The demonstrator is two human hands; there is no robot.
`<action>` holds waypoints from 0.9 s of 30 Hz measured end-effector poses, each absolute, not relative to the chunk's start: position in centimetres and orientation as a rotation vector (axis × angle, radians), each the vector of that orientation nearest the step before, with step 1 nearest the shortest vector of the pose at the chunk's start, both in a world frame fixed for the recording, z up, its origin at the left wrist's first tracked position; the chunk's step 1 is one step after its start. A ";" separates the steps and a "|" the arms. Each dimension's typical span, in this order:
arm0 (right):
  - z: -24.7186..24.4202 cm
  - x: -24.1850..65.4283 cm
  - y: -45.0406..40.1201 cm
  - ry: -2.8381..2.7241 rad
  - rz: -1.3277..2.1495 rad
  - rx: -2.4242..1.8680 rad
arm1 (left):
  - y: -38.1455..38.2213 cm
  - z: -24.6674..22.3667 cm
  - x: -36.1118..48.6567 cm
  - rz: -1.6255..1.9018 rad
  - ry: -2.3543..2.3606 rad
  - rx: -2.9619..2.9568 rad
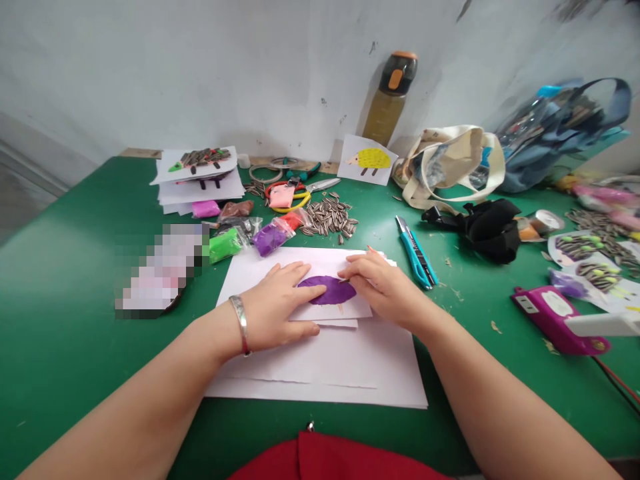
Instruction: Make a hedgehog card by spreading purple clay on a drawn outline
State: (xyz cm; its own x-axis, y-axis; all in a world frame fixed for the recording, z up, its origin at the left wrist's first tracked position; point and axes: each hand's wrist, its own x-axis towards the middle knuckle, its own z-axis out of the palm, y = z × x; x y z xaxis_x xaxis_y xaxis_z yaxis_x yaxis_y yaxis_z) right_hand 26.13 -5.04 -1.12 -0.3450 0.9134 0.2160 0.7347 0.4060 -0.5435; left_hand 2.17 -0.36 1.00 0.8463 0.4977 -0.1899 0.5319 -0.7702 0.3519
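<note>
A flattened oval of purple modelling clay (327, 298) lies on a small white card (361, 311), which rests on larger white sheets (320, 363). Spread flat over the card's left side, my left hand (280, 300) is open, its index finger touching the clay. My right hand (375, 283) is closed in a pinch at the clay's upper right edge. A small striped sliver that looks like a sunflower seed (344, 281) shows at its fingertips, partly hidden. Beyond the sheets lies a heap of sunflower seeds (329, 217), beside a bag of purple clay (270, 239) and a bag of green clay (226, 245).
Right of the sheets lies a teal utility knife (417, 253). Scissors (305, 195) are behind the seeds. Finished hedgehog cards (195, 165) are stacked at back left; a yellow hedgehog card (369, 160) leans by a bottle (390, 100). A magenta device (555, 320) sits at right.
</note>
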 end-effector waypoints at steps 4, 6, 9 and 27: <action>-0.9 25.5 -5.0 -2.338 0.415 -1.427 | -0.3 1.3 2.2 -0.088 0.752 2.645; -0.7 25.4 -5.0 -2.358 0.405 -1.445 | -0.3 1.4 2.4 -0.051 0.739 2.654; -0.5 25.3 -5.1 -2.367 0.402 -1.462 | -0.3 0.9 2.7 0.000 0.765 2.680; -0.2 25.1 -5.1 -2.348 0.459 -1.508 | -0.7 -0.5 3.6 0.098 0.870 2.773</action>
